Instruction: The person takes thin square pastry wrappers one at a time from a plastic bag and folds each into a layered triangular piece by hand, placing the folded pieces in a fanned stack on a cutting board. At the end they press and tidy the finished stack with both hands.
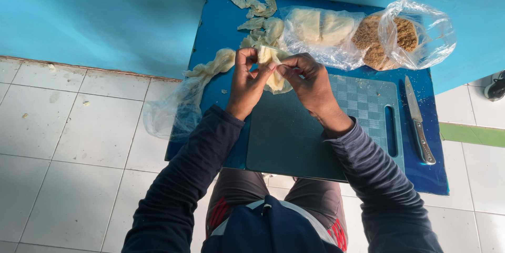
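Observation:
Both of my hands hold one pale yellow wrapped block (273, 67) above the far edge of a dark green cutting board (315, 132). My left hand (246, 82) pinches the wrapping at its left side. My right hand (307, 82) pinches the wrapping at its right side, fingers curled over it. The block's lower part hangs between my hands just over the board.
A blue table (221, 26) carries torn pale wrappers (256, 13), a clear bag of pale blocks (318, 27), a clear bag of brown crumbly cakes (392, 37), and a knife (419, 121) right of the board. A clear bag (176, 108) hangs off the left edge. White tiled floor surrounds.

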`<state>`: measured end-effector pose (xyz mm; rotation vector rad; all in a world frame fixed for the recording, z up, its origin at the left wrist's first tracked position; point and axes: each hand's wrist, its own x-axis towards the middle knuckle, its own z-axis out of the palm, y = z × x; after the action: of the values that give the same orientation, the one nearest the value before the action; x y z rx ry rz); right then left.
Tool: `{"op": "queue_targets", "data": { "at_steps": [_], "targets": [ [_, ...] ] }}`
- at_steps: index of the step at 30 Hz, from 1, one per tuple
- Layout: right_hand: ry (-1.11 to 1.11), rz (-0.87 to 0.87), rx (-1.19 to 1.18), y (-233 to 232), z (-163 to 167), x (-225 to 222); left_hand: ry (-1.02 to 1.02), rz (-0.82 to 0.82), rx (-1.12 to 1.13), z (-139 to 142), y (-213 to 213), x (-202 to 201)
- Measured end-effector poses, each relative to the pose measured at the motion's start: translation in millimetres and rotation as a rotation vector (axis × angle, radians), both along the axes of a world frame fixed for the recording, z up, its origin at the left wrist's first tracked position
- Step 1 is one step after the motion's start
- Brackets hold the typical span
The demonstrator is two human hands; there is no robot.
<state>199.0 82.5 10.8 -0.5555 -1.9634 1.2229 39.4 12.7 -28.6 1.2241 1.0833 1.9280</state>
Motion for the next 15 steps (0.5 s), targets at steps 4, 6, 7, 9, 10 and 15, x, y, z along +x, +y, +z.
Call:
{"op": "queue_targets", "data": {
  "at_steps": [4,6,7,9,10,15],
  "targets": [
    [0.078,-0.013,-0.281,6.5,-7.9,1.7,-0.111,0.035,-0.07,1.2,2.0,1.8],
    [0.185,0.024,-0.354,11.7,-9.9,2.0,-0.15,0.072,-0.166,2.8,0.9,0.2],
    [0.215,0.031,-0.395,14.1,-10.3,2.3,-0.191,0.062,-0.15,3.8,0.3,-0.6],
    [0.275,0.045,-0.476,17.9,-9.8,2.7,-0.273,0.042,-0.116,6.0,-0.4,-2.1],
    [0.266,0.045,-0.522,19.1,-8.8,3.6,-0.309,0.045,-0.107,7.0,-0.5,-2.8],
    [0.242,0.037,-0.644,24.4,-0.7,9.2,-0.564,0.024,-0.071,10.7,1.6,-11.2]
  ]
}}
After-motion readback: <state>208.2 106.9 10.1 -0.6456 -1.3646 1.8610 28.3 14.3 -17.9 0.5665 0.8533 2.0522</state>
